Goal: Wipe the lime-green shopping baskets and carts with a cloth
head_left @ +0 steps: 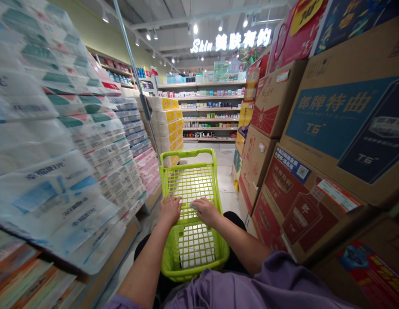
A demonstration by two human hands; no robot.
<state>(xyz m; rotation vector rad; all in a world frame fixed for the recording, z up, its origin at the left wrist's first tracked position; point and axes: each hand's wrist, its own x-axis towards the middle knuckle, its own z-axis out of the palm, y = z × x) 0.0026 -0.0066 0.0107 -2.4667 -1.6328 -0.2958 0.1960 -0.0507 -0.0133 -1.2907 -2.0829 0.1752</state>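
A lime-green plastic shopping basket (189,171) with lattice walls stands between my legs, tilted so that its inside faces me. The handle shows at its far end. My left hand (170,210) rests on the lattice near the left side, fingers apart and slightly bent, with nothing visible in it. To the right, my right hand (205,211) is over the middle of the lattice, its fingers drawn together at a small whitish-grey piece (193,206) that is too small to name. Pale floor tiles show through the holes.
Wrapped tissue packs (57,184) are piled high on the left, beside a thin metal pole (130,56). Stacked cardboard cartons (328,116) stand close on the right. A narrow tiled aisle (225,171) leads to cosmetics shelves (212,98).
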